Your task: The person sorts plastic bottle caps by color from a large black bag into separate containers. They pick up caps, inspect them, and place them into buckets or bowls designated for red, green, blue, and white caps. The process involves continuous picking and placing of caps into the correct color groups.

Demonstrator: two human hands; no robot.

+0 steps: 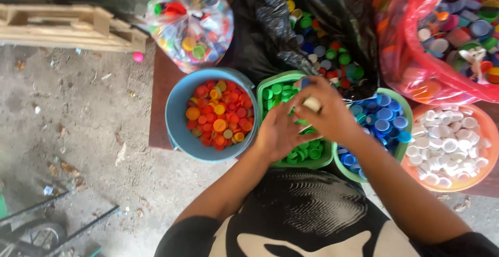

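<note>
From the head camera I look down on both hands meeting over the green square tub (270,83), which holds green bottle caps (306,150); my right hand (325,114) has its fingers curled shut around a pale cream cap (312,103), pinched at the fingertips and raised just above the tub; my left hand (278,132) sits just beside it, touching it, fingers bent and loosely closed, and I cannot tell whether it holds anything; to the left of the green tub stands a blue round bucket (176,127) filled with red and orange caps (221,114); to the right, a green round bowl (403,148) holds blue caps (382,116), partly hidden by my right forearm; further right an orange bowl (486,127) is full of white caps (447,142); behind the tubs lie an open black sack (260,33) of mixed caps, a clear bag (189,20) of mixed caps at its left, and a red bag (416,54) at its right; a wooden pallet (67,25) rests on the concrete floor (88,127).
</note>
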